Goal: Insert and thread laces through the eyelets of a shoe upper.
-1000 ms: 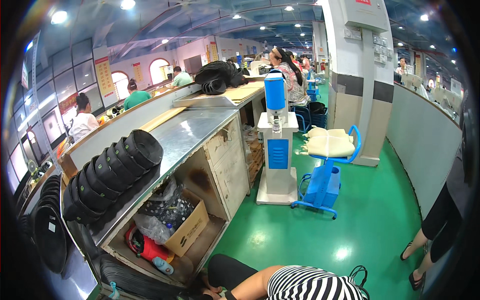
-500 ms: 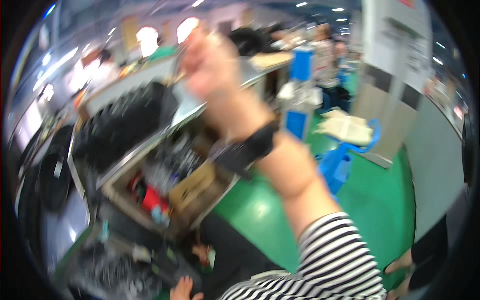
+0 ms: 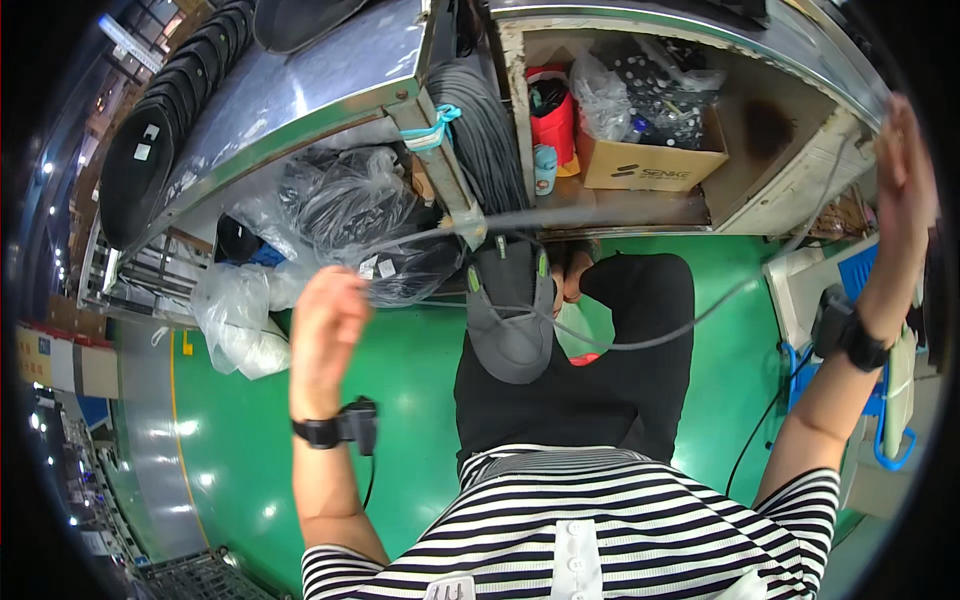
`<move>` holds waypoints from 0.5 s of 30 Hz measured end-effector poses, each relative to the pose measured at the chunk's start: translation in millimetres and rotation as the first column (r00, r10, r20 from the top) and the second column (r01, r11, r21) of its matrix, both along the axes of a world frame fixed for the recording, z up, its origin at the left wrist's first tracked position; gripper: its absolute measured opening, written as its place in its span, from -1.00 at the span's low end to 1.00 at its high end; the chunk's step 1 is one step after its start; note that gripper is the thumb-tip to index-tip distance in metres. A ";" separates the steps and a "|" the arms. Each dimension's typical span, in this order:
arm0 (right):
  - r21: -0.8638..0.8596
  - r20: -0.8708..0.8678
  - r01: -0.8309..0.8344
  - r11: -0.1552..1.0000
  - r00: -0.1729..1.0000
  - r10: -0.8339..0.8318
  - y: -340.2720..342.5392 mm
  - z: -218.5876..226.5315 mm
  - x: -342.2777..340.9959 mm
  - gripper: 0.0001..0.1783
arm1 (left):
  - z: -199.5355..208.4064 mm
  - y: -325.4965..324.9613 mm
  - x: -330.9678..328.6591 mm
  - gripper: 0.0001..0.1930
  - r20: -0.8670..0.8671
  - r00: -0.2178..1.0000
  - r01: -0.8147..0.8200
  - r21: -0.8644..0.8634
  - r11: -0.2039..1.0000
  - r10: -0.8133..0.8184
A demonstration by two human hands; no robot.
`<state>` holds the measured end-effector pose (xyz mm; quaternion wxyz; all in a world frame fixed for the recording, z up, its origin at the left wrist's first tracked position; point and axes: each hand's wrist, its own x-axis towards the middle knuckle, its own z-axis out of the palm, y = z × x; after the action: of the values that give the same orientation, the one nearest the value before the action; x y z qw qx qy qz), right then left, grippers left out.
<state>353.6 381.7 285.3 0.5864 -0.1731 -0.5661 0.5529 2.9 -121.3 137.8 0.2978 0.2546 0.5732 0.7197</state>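
Overhead, both hands are raised to either side of a thin grey cable [image 3: 640, 340] that sags in a long loop across the view. That cable serves as the landmark. Its left end runs into the left hand [image 3: 325, 325], whose fingers are curled closed around it, the knuckles turned toward the camera. From there the cable rises toward the metal table leg [image 3: 440, 160], then drops in front of a grey cap [image 3: 510, 320] resting on the person's dark-trousered lap and climbs toward the right hand [image 3: 900, 190]. The right hand is held up flat, fingers straight and together, seen edge-on; whether it pinches the cable's far end I cannot tell, because the line fades near the palm.

Each wrist wears a black band with a small black device on it, and a dark lead hangs from the left one.

Above the cable's middle, under the steel table [image 3: 300, 90], an open shelf holds a cardboard box [image 3: 650, 160] filled with plastic bags, with a red container [image 3: 553, 125] just beside it. Left of the cable's high point, clear plastic bags [image 3: 345, 205] of dark parts hang below the table edge. A row of black round discs [image 3: 165, 120] stands on the tabletop, well apart from the cable. Below the loop lies green floor [image 3: 400, 400].
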 end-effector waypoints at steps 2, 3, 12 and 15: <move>0.110 0.178 0.105 0.988 0.976 -0.124 -33.2 -60.8 -19.8 -0.71 | -38.0 -75.9 -55.3 -0.82 0.414 0.870 -0.323 0.065 0.944 0.270; 0.058 0.248 -0.011 0.998 0.969 -0.003 -35.7 -106.6 -29.6 -0.74 | -52.3 -121.9 -68.3 -0.83 0.516 0.820 -0.348 0.104 0.932 0.248; -0.728 0.167 -0.443 0.523 0.626 0.762 -211.4 -345.8 -172.6 -0.79 | -135.6 -385.9 -95.4 -0.77 0.429 0.209 -0.929 -0.194 0.316 0.879; -0.720 0.224 -0.394 0.571 0.647 0.729 -246.6 -334.9 -175.1 -0.93 | -161.5 -409.3 -59.8 -0.78 -0.077 0.262 -0.886 -0.415 0.208 0.962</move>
<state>178.5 135.1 -49.7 0.1115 -0.2922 -0.5100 0.8013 -56.9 -530.7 -23.6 -0.0962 -0.2758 0.7030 0.6484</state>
